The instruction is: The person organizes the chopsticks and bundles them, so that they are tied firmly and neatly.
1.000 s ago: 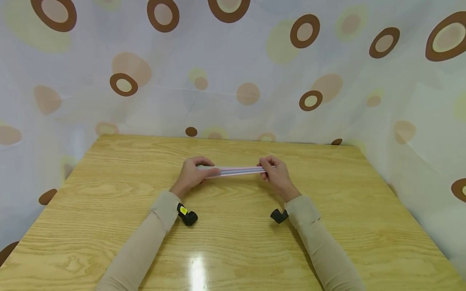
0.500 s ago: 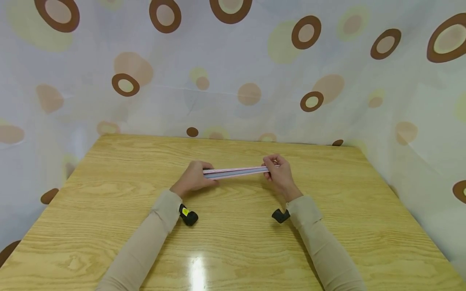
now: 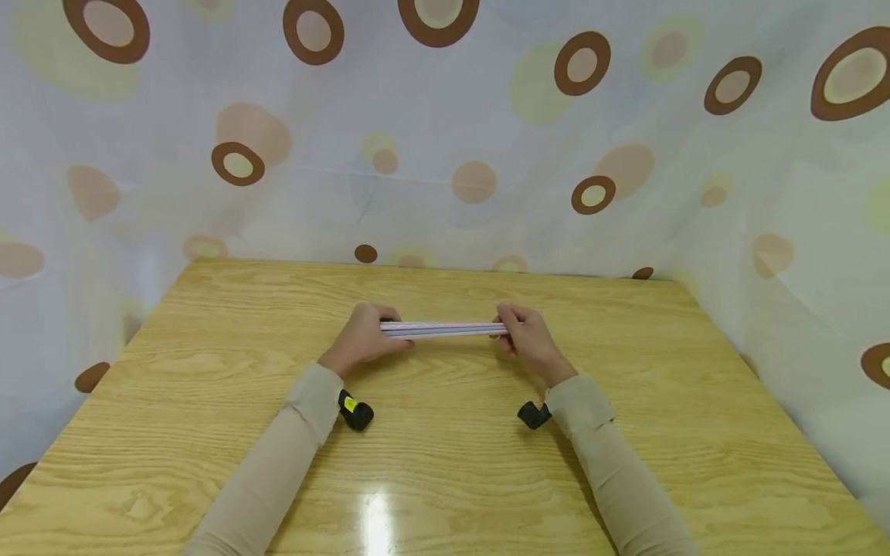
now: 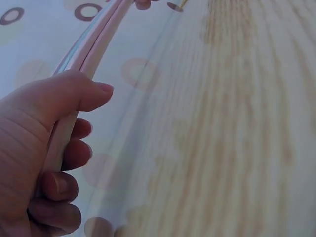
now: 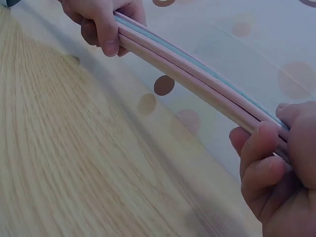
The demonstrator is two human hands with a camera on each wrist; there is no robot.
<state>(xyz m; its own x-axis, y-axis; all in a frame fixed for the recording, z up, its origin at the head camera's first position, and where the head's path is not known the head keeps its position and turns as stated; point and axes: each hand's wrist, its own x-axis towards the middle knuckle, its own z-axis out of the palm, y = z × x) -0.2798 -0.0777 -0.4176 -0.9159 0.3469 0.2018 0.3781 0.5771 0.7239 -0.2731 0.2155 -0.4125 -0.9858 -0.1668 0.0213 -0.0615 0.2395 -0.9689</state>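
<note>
From the head camera, I saw a person's left hand (image 3: 365, 332) and right hand (image 3: 526, 336) set well apart, each clamped on one end of a slim bundle (image 3: 445, 330). It lay nearly level between them, above the wood-grained table (image 3: 445, 471), its long layers pink, white and blue-grey. Black devices showed at the left wrist (image 3: 357, 411) and the right wrist (image 3: 534, 415), just beside the cuffs of a beige left sleeve (image 3: 274, 455) and right sleeve (image 3: 615, 463). A pale cloth (image 3: 417, 100) with brown rings and peach spots hung behind.

From the left wrist, the thumb (image 4: 74, 94) lay across the bundle and the fingers (image 4: 76, 154) curled round its other side; a bit of the right hand showed at the top edge.

From the right wrist, the right hand pinched the near end while the left hand gripped the far one, the bundle slanting between them against the cloth; how many layers it had, I could not tell
</note>
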